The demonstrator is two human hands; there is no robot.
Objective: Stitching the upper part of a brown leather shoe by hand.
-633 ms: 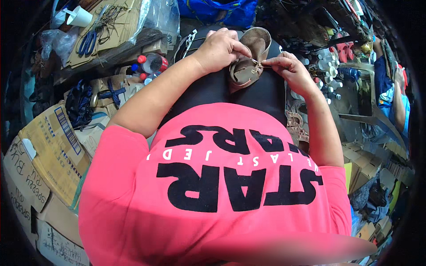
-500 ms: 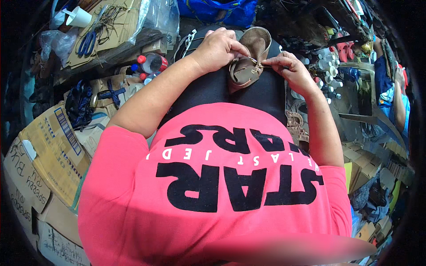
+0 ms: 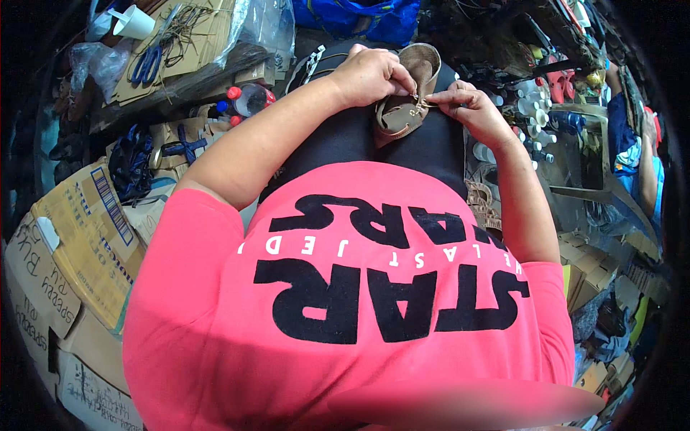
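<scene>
A brown leather lace-up shoe [image 3: 399,119] rests on my lap between my dark-clothed thighs, its opening toward the far side and its toe toward me. Over its left edge, my left hand [image 3: 374,77] is closed, with thumb and fingers pinching a light shoelace [image 3: 417,98] by the eyelets. From the right, my right hand [image 3: 468,108] pinches the lace on the other side, fingertips against the shoe. The lace's ends are too small to follow.
Cardboard boxes [image 3: 79,237] are stacked at the left. Scissors [image 3: 148,65] lie on a cardboard-topped bench, beside a white cup [image 3: 134,23]. Bottles [image 3: 533,108] stand at right; several brown shoes [image 3: 483,205] lie beside my right thigh. Another person's arm [image 3: 648,172] shows far right.
My left hand has shifted slightly right and down, its fingertips closer to the eyelets. The right hand keeps its pinch beside the shoe. The whole view has shifted a little.
</scene>
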